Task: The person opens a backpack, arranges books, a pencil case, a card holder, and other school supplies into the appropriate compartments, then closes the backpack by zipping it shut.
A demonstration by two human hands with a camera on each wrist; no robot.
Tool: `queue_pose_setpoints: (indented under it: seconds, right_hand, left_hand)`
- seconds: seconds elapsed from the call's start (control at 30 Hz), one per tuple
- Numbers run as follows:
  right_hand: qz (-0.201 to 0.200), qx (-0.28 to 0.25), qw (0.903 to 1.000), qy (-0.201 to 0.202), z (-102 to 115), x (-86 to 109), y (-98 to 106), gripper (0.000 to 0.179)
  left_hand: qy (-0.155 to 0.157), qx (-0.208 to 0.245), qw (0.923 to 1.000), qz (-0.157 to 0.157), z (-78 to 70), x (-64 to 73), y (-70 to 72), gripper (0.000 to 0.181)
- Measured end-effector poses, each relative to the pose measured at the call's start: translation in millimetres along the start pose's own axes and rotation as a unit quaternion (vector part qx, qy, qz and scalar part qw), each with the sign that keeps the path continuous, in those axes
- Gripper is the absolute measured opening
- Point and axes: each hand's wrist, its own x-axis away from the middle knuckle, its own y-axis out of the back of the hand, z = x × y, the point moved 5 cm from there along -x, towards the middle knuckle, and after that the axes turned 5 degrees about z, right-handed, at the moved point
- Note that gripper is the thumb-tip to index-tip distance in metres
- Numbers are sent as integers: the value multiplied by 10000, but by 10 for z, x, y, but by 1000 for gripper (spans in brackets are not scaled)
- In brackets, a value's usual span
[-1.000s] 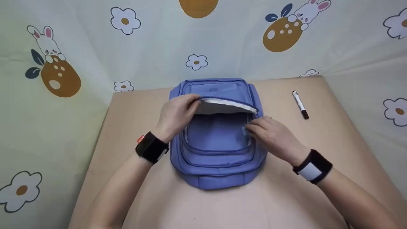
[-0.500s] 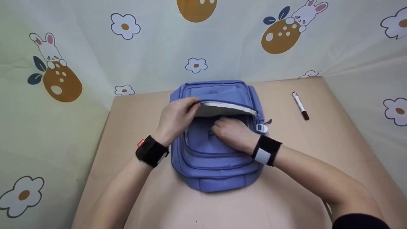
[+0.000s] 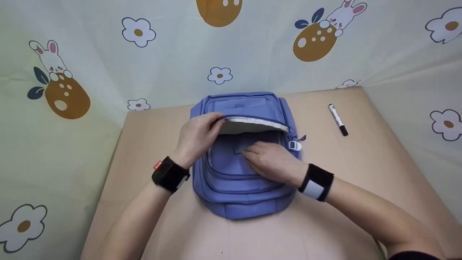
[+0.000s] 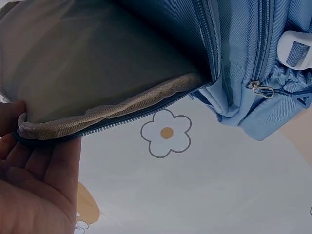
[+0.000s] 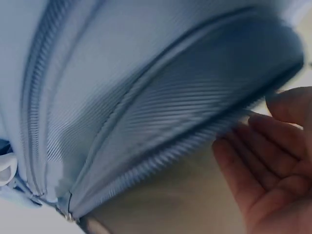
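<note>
A blue backpack (image 3: 245, 202) lies front side up with its front pocket unzipped. My left hand (image 3: 198, 135) pinches the pocket flap (image 3: 249, 124) by its zippered edge and keeps it raised; in the left wrist view, thumb and fingers close on the pale binding (image 4: 102, 113). My right hand (image 3: 272, 160) is inside the pocket opening, fingertips together at a small flat see-through rectangle (image 3: 238, 148) against the blue lining. The right wrist view shows that hand's fingers (image 5: 234, 170) below the zipper teeth, blurred, and most of the small piece is hidden there.
A white marker with a black cap (image 3: 338, 120) lies on the tan table (image 3: 155, 224), right of the bag. A white buckle-shaped charm (image 3: 295, 145) hangs by the zipper. A patterned cloth (image 3: 173, 54) stands behind and along both sides.
My right hand has gone from the pocket's right edge into its middle with the small piece, then slightly back to the right. My left hand still holds the flap up.
</note>
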Motion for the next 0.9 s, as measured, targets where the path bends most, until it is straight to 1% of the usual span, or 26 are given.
queue_pose_setpoints:
  seconds: [0.1,0.17,0.23,0.3,0.4,0.47,0.53,0.6,0.63,0.67,0.73,0.8,0.9]
  right_hand:
    - [-412,-95,9986,314,59,174,196,16]
    - [-683,-128,9966,435,46,304,308,17]
    - [-906,-154,9949,426,-16,440,406,19]
    - [-1083,-148,9936,296,-123,576,488,20]
    - [-1402,-153,9899,-166,-385,790,579,22]
    - [-1552,-149,9855,-668,-626,950,610,22]
    - [-1626,-120,9778,-1315,-900,1129,615,22]
    - [-1458,-41,9667,-2104,-1189,1308,595,19]
    - [-1308,-13,9590,-2516,-1333,1393,576,18]
    - [-1141,-1,9499,-2908,-1470,1476,554,17]
    - [-679,22,9293,-3631,-1723,1630,499,17]
    - [-265,-84,9069,-4204,-1937,1762,440,19]
    - [208,-228,8798,-4743,-2176,1918,348,23]
  left_hand:
    - [24,-46,10000,20,1,-4,5,20]
    - [32,-40,10000,20,1,-10,10,20]
    - [33,-15,10000,19,2,-14,12,20]
    - [39,-7,10000,7,1,-14,15,20]
    - [32,-7,10000,-8,0,-15,15,19]
    - [21,-9,10000,-19,-2,-16,13,19]
    - [1,-4,10000,-25,-2,-14,7,19]
    - [-22,14,10000,-28,-2,-10,1,19]
    - [-20,22,10000,-29,1,-7,-1,19]
    - [-17,28,10000,-29,2,-3,-4,19]
    - [-3,35,10000,-26,4,5,-7,19]
    - [6,22,10000,-27,3,10,-10,19]
    - [11,37,10000,-4,-12,10,-13,19]
